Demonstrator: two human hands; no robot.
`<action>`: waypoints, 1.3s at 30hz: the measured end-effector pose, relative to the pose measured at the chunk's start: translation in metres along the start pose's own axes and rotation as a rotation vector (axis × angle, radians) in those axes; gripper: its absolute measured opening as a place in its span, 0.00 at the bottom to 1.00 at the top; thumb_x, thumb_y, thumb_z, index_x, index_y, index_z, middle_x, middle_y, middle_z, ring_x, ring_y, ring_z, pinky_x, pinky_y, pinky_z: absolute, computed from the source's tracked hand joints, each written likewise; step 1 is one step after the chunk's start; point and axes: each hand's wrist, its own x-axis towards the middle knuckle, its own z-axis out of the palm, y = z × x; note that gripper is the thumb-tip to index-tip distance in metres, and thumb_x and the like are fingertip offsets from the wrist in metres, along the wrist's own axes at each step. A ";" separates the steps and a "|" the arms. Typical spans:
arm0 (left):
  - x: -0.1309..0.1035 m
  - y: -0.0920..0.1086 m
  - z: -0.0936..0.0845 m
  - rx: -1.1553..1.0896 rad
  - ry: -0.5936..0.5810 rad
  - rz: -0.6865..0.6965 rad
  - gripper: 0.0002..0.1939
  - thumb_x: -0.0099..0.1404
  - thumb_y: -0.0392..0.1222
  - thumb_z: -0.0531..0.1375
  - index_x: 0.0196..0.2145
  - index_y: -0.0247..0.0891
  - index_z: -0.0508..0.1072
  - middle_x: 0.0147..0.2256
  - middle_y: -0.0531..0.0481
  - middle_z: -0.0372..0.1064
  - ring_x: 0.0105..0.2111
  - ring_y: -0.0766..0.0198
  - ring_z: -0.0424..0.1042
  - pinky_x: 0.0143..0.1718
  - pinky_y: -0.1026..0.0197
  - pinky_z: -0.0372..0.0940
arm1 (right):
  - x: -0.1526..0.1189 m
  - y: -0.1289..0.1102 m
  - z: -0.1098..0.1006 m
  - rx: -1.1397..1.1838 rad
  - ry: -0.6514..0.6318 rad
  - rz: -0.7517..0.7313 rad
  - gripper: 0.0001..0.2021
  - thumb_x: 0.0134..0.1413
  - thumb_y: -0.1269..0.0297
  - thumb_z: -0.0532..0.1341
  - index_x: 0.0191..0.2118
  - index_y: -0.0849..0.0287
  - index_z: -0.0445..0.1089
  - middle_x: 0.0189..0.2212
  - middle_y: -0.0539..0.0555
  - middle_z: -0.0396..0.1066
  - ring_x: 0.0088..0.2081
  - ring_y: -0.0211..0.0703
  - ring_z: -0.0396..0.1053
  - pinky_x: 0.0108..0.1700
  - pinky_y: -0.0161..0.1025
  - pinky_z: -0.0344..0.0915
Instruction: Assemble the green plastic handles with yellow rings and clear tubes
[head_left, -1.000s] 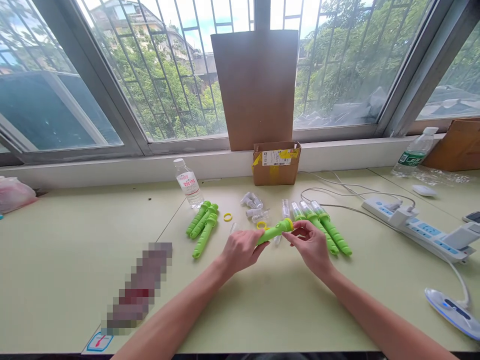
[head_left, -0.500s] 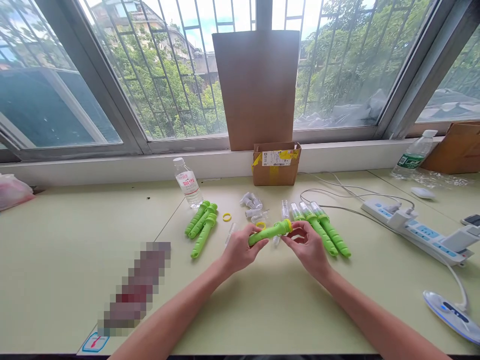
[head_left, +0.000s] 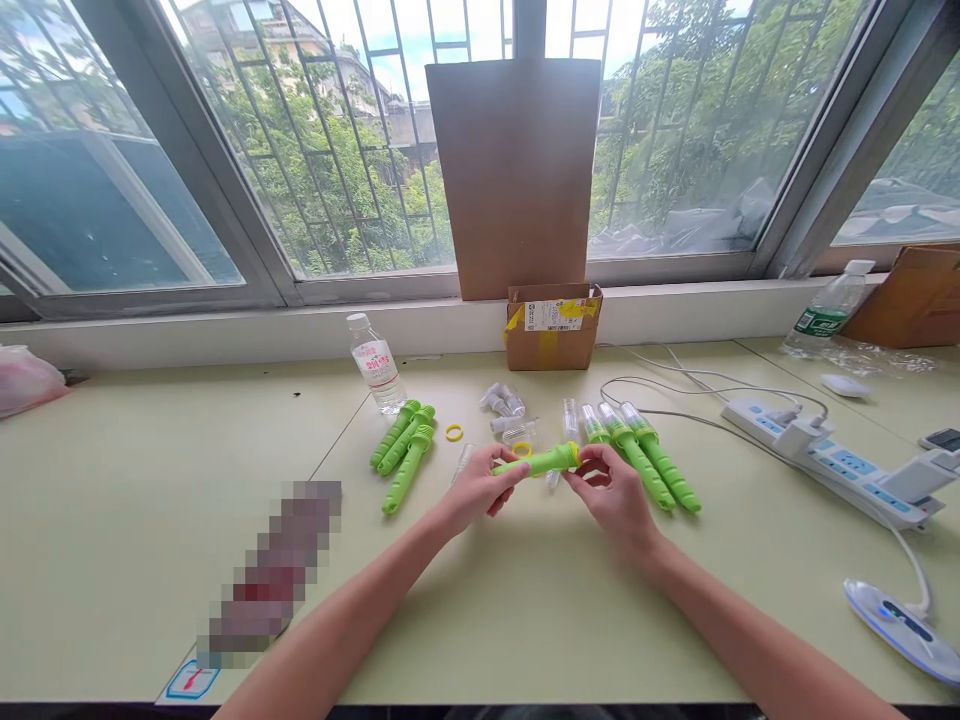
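left hand (head_left: 480,488) is gripping a long green plastic tube (head_left: 551,460) in curled fingers, in front of a brown cardboard box (head_left: 551,349), right hand (head_left: 613,492) is pinching the tube's yellow plastic ring (head_left: 575,453), clear-topped green sticks (head_left: 646,474) are lying front-right of the box

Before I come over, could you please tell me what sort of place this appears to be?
It looks like an indoor workspace, perhaps a small workroom: green tubes and clear plastic parts lie on a long table, with a power strip and barred windows beyond.
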 end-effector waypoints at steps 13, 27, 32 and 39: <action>0.005 -0.003 -0.012 -0.047 -0.146 -0.107 0.22 0.60 0.62 0.56 0.33 0.37 0.63 0.19 0.57 0.62 0.13 0.74 0.55 0.15 0.69 0.49 | -0.002 -0.002 0.003 -0.065 0.040 -0.074 0.11 0.51 0.56 0.64 0.35 0.57 0.66 0.28 0.52 0.70 0.28 0.42 0.70 0.32 0.42 0.73; 0.010 -0.025 -0.027 1.279 0.361 0.843 0.14 0.67 0.50 0.54 0.39 0.39 0.73 0.22 0.50 0.65 0.21 0.65 0.64 0.24 0.63 0.49 | -0.006 -0.007 0.007 -0.050 0.033 0.024 0.13 0.49 0.55 0.66 0.34 0.56 0.66 0.20 0.46 0.60 0.20 0.37 0.57 0.22 0.36 0.57; 0.009 -0.025 -0.023 1.389 0.353 0.824 0.16 0.68 0.52 0.52 0.38 0.38 0.73 0.21 0.50 0.66 0.20 0.64 0.64 0.24 0.63 0.48 | -0.003 -0.006 0.006 -0.093 0.005 -0.004 0.13 0.49 0.54 0.65 0.34 0.56 0.65 0.22 0.47 0.64 0.21 0.38 0.61 0.24 0.37 0.62; 0.004 -0.022 -0.014 1.334 0.328 0.750 0.18 0.67 0.53 0.52 0.32 0.37 0.72 0.20 0.49 0.68 0.20 0.64 0.65 0.23 0.63 0.46 | -0.003 -0.005 0.007 -0.088 0.023 -0.015 0.16 0.48 0.53 0.65 0.36 0.56 0.61 0.27 0.51 0.67 0.24 0.40 0.66 0.26 0.40 0.69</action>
